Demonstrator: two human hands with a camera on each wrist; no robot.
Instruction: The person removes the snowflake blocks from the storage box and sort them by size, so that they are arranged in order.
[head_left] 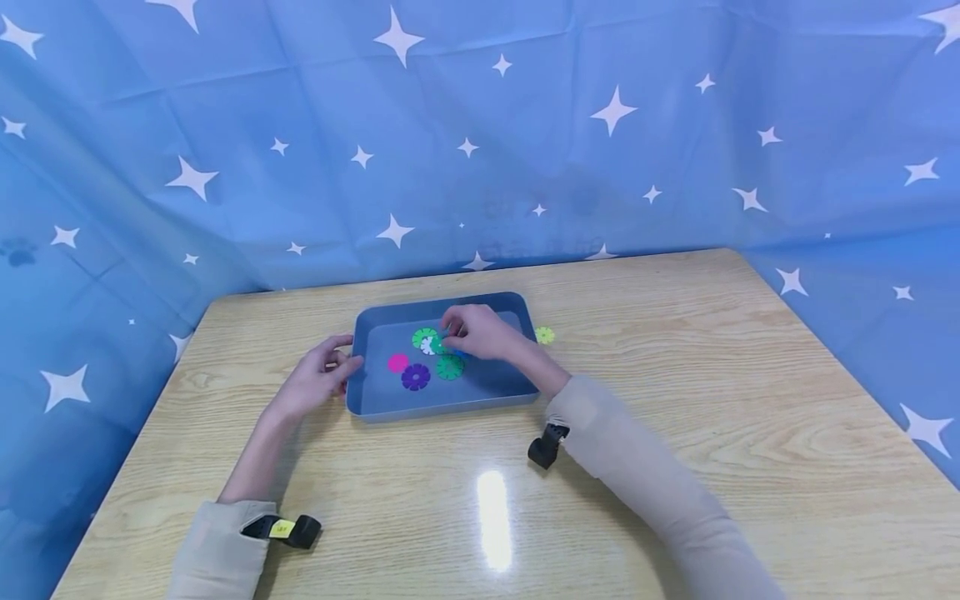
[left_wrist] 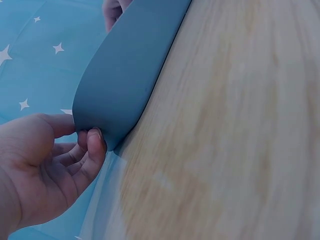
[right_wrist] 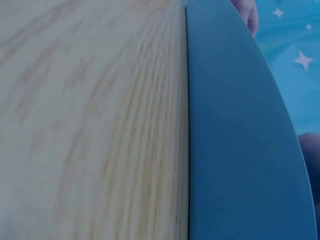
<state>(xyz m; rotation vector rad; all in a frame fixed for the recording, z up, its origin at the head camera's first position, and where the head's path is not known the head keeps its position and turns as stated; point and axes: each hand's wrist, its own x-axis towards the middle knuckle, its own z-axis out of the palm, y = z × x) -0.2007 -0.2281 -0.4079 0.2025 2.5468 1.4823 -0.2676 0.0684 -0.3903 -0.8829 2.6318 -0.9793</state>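
Near the frame's centre, my right hand (head_left: 482, 331) seems to pinch 1 green notched plastic disc (head_left: 438, 345), a picking step probably needing gentle lift next.

Yellow label (head_left: 282, 528) on left-wrist camera (head_left: 304, 532): print too small to read.

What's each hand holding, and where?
The left hand pinches the tray by its left wall. The right hand is by a green disc; whether it's held, I can't tell.
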